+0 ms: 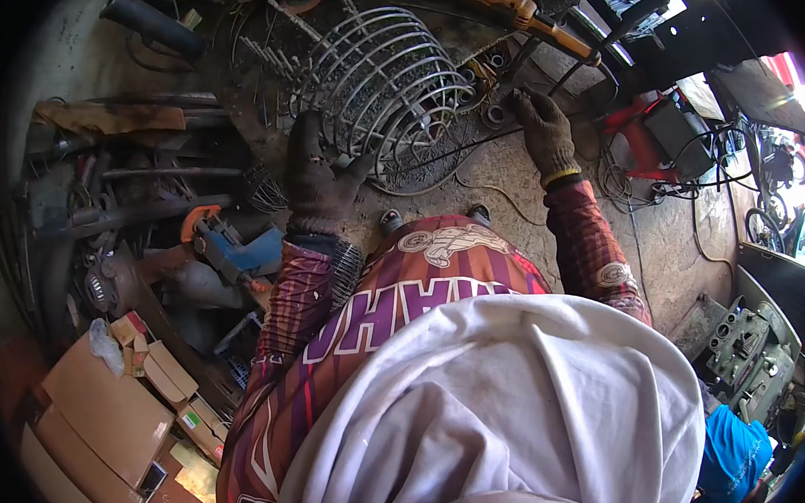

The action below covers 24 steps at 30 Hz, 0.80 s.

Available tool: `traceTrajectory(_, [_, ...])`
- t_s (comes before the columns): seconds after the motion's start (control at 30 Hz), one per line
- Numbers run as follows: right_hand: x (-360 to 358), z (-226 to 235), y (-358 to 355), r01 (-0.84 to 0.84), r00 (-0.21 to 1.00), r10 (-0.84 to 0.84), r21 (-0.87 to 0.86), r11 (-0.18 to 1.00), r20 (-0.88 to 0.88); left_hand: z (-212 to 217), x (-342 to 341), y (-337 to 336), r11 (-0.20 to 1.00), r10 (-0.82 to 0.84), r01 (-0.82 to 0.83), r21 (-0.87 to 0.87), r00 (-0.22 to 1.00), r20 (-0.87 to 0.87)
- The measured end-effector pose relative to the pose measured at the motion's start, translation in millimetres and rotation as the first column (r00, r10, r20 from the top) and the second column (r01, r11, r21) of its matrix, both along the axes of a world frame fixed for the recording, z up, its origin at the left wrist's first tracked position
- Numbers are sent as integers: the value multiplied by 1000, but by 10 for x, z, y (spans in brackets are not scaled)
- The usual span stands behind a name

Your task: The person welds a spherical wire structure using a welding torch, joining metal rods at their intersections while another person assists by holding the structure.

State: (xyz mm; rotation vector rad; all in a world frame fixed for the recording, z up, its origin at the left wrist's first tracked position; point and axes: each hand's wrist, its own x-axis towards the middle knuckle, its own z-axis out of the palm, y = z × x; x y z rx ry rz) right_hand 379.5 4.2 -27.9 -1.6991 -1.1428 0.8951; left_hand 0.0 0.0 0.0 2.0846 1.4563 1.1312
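A cage-like frame of curved metal rods (390, 76) lies on the floor ahead of me, its rings bending round to one side and ribbed bars sticking out at its far left. My left hand (322, 175), in a dark, dirty work glove, is at the frame's near left edge. Its fingers stretch forward and the thumb stands apart; I cannot tell whether it touches the frame. To the right of the frame, my right hand (546, 136), in a brown glove with a yellow cuff, is closed round a thin dark rod (455, 151) that slants toward the frame's near side.
An orange-yellow long-bodied power tool (536, 22) lies beyond the frame. At right sit a red and black machine (672, 134) and loose cables (618, 186). Metal bars (168, 173), a blue tool (241, 246) and cardboard boxes (103, 408) crowd the left. A person in blue (731, 456) is at lower right.
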Motion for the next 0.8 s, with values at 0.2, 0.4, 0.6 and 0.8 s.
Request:
traceTrajectory(0.2, [-190, -291, -124, 30, 987, -25, 28, 999, -157, 74, -75, -138, 996, 81, -74, 59, 988, -128])
traceTrajectory(0.4, [-246, -432, -225, 65, 988, -70, -41, 997, -135, -109, -194, -123, 998, 41, -41, 55, 999, -3])
traceTrajectory(0.6, [-210, 16, 172, -98, 968, 22, 294, 951, 250, -39, -162, -101, 996, 60, -60, -62, 998, 1])
traceTrajectory(0.8, [-372, 756, 860, -333, 819, 63, 383, 861, 571, -125, -264, -98, 993, 102, -107, -50, 991, -91])
